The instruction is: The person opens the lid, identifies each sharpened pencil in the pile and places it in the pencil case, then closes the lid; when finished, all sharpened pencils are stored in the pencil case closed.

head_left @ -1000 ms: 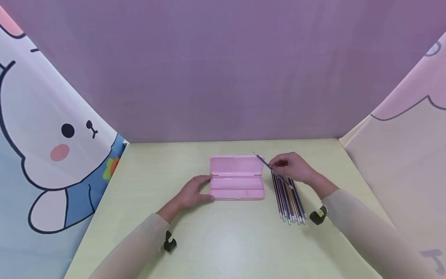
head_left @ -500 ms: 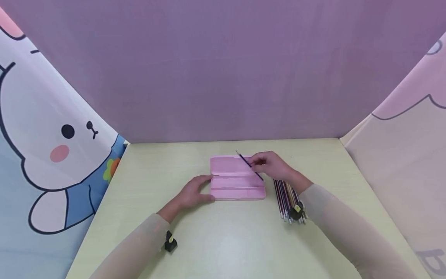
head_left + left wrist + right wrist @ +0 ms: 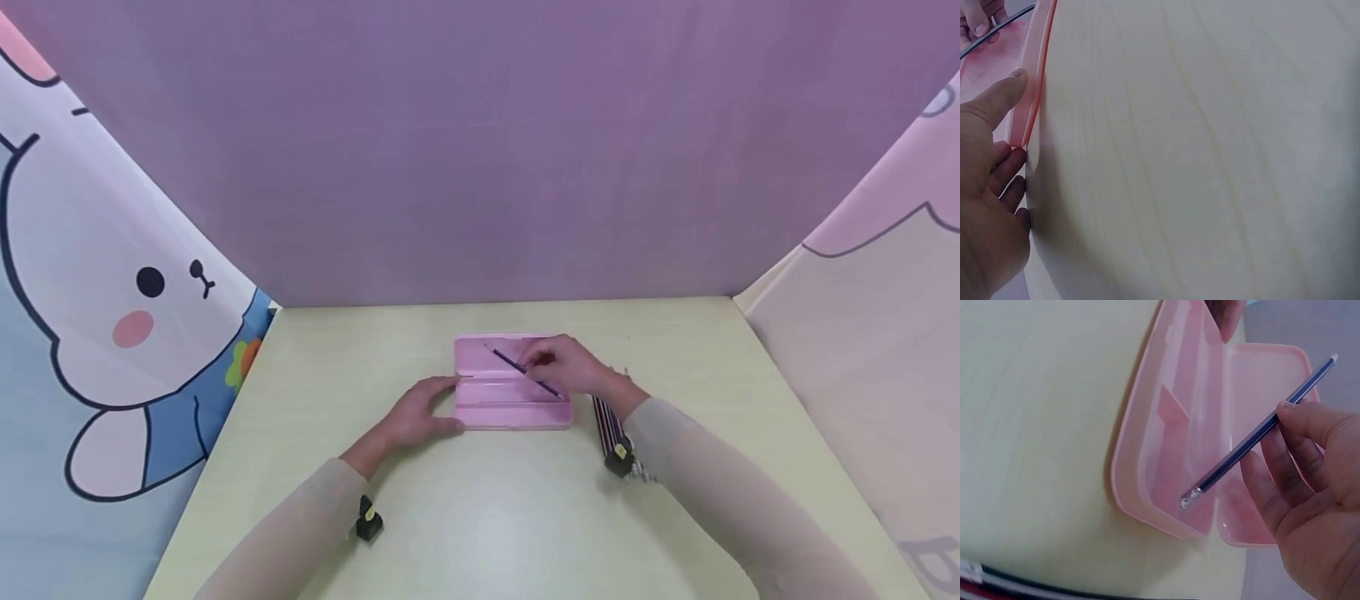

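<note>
My right hand [image 3: 567, 365] pinches a dark pencil [image 3: 1235, 457] slantwise over the open pink case [image 3: 491, 417] on the bench [image 3: 480, 517], my left hand [image 3: 412, 414], fingers spread, touching its left end!

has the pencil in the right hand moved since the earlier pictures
Yes, left: in the head view, the pencil, mostly right of the pink case a second ago, is now over it.

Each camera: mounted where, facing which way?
Head: on head, facing forward and down over the pink case; left grip, right grip and sleeves show.
Left wrist: on that wrist, facing the table and case; both grips, partly.
Right wrist: on that wrist, facing the open case; right grip, part of left.
Wrist views share case, pencil.
</note>
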Demonstrator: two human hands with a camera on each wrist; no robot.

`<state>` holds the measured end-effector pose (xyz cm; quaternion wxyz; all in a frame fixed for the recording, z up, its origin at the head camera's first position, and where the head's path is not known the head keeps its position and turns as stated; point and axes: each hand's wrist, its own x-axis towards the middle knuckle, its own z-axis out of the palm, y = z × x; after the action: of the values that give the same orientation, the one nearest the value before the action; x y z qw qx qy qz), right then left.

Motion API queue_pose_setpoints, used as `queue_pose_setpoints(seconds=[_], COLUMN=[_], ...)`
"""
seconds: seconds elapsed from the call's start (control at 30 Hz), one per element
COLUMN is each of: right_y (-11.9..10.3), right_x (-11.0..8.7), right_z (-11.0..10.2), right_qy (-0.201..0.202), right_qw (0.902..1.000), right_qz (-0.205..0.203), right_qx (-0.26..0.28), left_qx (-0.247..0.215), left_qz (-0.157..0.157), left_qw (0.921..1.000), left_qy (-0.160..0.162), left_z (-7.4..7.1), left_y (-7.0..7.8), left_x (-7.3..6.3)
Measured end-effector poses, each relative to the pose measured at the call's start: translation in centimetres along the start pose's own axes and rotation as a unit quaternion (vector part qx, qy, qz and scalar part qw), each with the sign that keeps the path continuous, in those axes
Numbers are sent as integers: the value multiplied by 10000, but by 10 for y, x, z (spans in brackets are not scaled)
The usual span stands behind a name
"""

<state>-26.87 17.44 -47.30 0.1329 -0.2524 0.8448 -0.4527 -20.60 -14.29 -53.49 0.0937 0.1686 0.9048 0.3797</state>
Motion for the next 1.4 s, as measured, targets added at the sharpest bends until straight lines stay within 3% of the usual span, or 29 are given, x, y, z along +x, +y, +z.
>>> queue_pose_setpoints(seconds=[0.13, 0.7, 1.07, 1.4], right_y=[2, 13, 14, 13], right_x=[2, 2, 0, -10], right_z=[7, 36, 33, 11], right_qy=[16, -235, -170, 58], right_qw=[9999, 9968, 9981, 9998], right_qz=[-113, -292, -27, -8], right_qx=[31, -712, -599, -187], left_qx=[-13, -22, 33, -65], left_qz=[-22, -93, -81, -140], left_qw=[10000, 9999, 10000, 9999], left_qy=[5, -68, -31, -21], left_z=[0, 3, 2, 2], left_y=[0, -2, -1, 0], left_x=[0, 1, 0, -1])
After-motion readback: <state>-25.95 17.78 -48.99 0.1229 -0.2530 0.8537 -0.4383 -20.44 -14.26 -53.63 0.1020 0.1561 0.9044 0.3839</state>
